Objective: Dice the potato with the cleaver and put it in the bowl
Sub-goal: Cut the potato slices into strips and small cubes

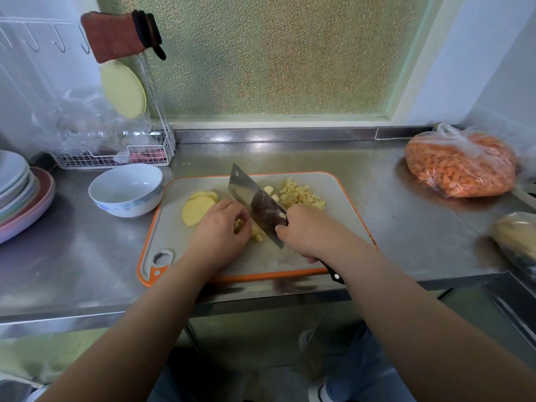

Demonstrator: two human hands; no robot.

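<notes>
A grey cutting board with an orange rim (342, 195) lies on the steel counter. My right hand (307, 230) grips the cleaver (255, 204) by its handle, blade edge down on the board. My left hand (220, 227) curls its fingers over potato strips (256, 235) right beside the blade. Round potato slices (198, 208) lie to the left of that hand. A pile of diced potato (301, 194) sits at the board's far right. The white bowl (126, 192) stands empty just left of the board.
Stacked plates (17, 192) sit at the far left. A wire rack (116, 158) with plastic bags stands behind the bowl. A bag of diced carrot (461, 166) lies at the right, and another bagged item (516, 239) at the right edge.
</notes>
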